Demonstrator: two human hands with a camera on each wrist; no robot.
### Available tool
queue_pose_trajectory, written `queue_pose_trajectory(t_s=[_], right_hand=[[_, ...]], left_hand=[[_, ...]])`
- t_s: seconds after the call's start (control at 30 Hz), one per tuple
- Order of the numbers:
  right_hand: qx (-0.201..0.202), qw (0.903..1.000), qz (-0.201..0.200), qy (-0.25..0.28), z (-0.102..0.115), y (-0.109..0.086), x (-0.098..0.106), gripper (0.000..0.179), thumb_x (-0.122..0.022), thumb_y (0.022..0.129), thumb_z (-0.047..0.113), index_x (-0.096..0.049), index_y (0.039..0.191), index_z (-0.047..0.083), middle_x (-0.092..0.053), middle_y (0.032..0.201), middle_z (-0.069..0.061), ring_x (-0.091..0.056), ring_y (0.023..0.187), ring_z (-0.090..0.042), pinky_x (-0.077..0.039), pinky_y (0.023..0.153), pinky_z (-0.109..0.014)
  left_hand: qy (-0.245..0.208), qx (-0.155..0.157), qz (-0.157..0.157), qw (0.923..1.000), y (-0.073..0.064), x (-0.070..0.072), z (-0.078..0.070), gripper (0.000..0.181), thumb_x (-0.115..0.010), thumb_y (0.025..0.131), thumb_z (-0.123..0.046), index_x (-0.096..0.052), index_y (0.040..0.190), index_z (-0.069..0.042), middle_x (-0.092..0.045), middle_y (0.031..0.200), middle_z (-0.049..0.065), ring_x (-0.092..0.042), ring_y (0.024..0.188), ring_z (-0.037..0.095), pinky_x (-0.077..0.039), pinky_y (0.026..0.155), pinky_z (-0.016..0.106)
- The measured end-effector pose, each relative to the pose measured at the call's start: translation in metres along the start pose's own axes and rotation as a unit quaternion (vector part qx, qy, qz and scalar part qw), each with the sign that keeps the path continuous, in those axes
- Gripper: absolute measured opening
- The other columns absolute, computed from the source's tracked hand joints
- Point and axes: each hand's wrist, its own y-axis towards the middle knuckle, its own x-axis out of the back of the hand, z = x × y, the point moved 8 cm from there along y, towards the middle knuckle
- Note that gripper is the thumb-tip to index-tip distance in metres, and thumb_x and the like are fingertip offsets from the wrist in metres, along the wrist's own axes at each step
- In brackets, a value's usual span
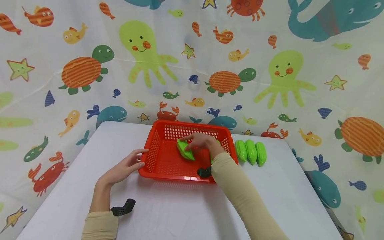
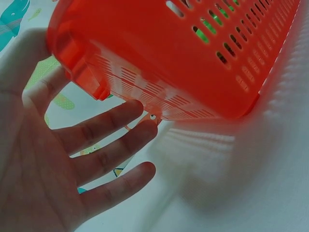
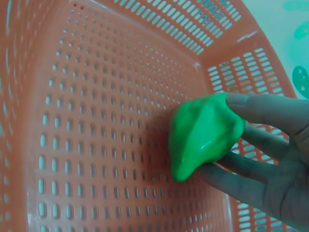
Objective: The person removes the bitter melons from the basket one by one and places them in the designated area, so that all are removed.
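My right hand (image 1: 199, 141) reaches into the red basket (image 1: 166, 175) and grips a shiny, ridged green star fruit (image 3: 203, 133). In the right wrist view the thumb lies along its upper side and the fingers come from below, with the fruit close over the perforated floor. Partly behind the right wrist, more green (image 1: 218, 143) shows at the basket's right side. At the basket's left end is my left hand (image 1: 129, 168), its thumb and index finger touching the rim. The other fingers extend straight beneath the rim in the left wrist view (image 2: 106, 150).
Three more star fruits (image 1: 251, 152) lie side by side on the white table (image 1: 180, 213), just right of the basket. Behind the table hangs a cloth (image 1: 186, 76) printed with sea animals. Black wrist cameras (image 1: 123, 207) sit on both wrists.
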Motion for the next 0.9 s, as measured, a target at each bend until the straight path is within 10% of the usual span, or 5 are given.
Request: queue_pose_trajectory(t_s=[0.9], right_hand=[[0.031, 0.9993, 0.013, 0.018, 0.017, 0.021, -0.019, 0.053, -0.072, 0.089, 0.011, -0.059, 0.137, 0.027, -0.043, 0.138, -0.008, -0.048, 0.118, -0.027, -0.053, 0.092, -0.039]], left_hand=[[-0.001, 0.003, 0.001, 1.0000, 0.001, 0.000, 0.002, 0.060, -0.061, 0.096, -0.037, -0.033, 0.148, -0.028, -0.039, 0.146, 0.016, -0.037, 0.132, 0.040, -0.049, 0.095, 0.054]])
